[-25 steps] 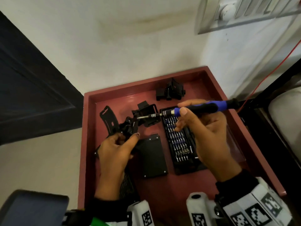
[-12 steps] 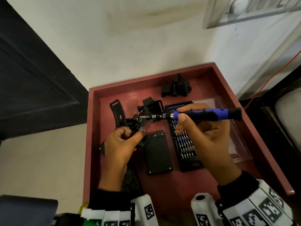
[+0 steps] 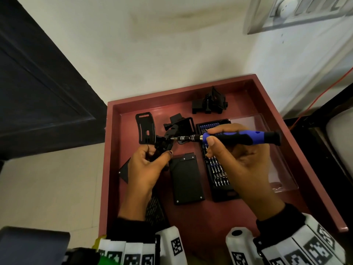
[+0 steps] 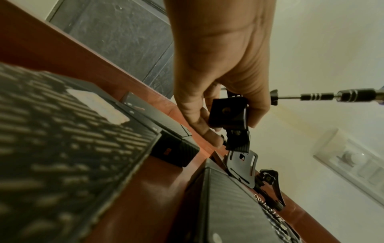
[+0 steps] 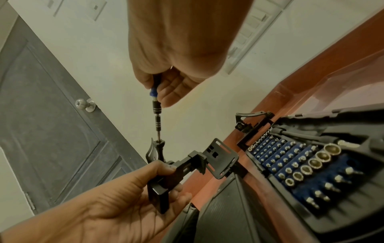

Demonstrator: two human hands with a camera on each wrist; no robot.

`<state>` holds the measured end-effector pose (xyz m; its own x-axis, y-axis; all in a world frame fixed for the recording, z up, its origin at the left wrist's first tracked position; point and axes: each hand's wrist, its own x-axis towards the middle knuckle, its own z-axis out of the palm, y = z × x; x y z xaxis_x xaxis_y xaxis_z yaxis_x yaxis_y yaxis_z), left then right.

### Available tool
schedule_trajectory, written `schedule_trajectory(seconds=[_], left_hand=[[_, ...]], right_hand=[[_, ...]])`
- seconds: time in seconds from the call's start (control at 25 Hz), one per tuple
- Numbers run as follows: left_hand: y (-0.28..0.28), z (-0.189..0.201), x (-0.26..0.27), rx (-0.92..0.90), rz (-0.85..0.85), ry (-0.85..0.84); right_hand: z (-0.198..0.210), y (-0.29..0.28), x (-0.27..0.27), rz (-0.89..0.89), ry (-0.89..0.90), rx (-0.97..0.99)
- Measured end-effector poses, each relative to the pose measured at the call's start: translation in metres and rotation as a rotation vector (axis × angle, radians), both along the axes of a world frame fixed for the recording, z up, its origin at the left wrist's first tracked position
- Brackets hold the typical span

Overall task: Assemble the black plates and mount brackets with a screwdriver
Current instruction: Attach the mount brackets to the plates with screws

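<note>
1. We see from above a red tray (image 3: 271, 104) holding black parts, with our two hands working over its far half.

2. Our left hand (image 3: 145, 169) has its grip closed around a small black bracket (image 3: 164, 144), thumb on one side and fingers on the other, held up off the tray.

3. Our right hand (image 3: 240, 159) has its grip wrapped around a screwdriver (image 3: 238, 138) with a blue and black handle, lying level and pointing left.

4. The metal tip meets a screw head on the bracket's side; the left wrist view shows the shaft reaching the knob-like screw (image 4: 274, 97) just past our fingers.

5. We judge the task to be partway through: this one bracket joint is being fastened, and we cannot tell how tight the screw is.

6. One flat black plate (image 3: 186, 180) lies on the tray between our hands, with nothing fixed to it, so it seems to be still waiting.

7. A curved slotted plate (image 3: 144, 129) lies beyond our left hand, and a second bracket piece (image 3: 181, 123) sits just beside the screwdriver tip; whether they touch the held bracket is unclear.

8. Another cluster of brackets (image 3: 209, 104) rests near the tray's far wall, well apart from our hands.

9. An open bit case (image 3: 217, 169) lies under our right hand.

10. Most pieces look unjoined, so much work seems left.
</note>
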<state>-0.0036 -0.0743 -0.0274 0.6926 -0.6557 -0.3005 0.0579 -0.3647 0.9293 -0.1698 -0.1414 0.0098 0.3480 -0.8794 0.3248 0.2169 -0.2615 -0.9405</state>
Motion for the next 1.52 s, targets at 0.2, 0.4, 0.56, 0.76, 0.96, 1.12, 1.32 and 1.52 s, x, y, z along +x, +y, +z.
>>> schedule_trajectory(seconds=[0.2, 0.4, 0.56, 0.76, 0.96, 1.12, 1.32, 1.52], left_hand=[[0.0, 0.007, -0.002, -0.071, -0.054, 0.099], [0.003, 0.019, -0.003, -0.218, -0.075, 0.198], [0.006, 0.021, 0.001, -0.32, -0.02, 0.307], [0.0, 0.023, -0.007, -0.275, 0.083, 0.231], [-0.002, 0.021, -0.007, -0.263, 0.121, 0.225], [-0.002, 0.022, -0.007, -0.247, 0.149, 0.248], [-0.003, 0.018, -0.002, -0.216, 0.257, 0.287], [-0.004, 0.017, 0.002, -0.185, 0.296, 0.311]], right_hand=[[-0.001, 0.001, 0.001, 0.013, -0.049, 0.062], [-0.003, 0.002, 0.001, 0.065, 0.048, 0.036], [0.0, 0.0, -0.001, 0.086, 0.126, -0.038], [-0.002, 0.009, 0.005, -0.066, 0.122, 0.06], [-0.005, 0.022, 0.014, -0.156, 0.161, 0.128], [0.001, 0.019, 0.01, -0.094, -0.024, 0.1], [0.006, 0.01, -0.007, 0.045, -0.116, -0.015], [0.003, -0.008, -0.024, -0.077, 0.432, -0.429]])
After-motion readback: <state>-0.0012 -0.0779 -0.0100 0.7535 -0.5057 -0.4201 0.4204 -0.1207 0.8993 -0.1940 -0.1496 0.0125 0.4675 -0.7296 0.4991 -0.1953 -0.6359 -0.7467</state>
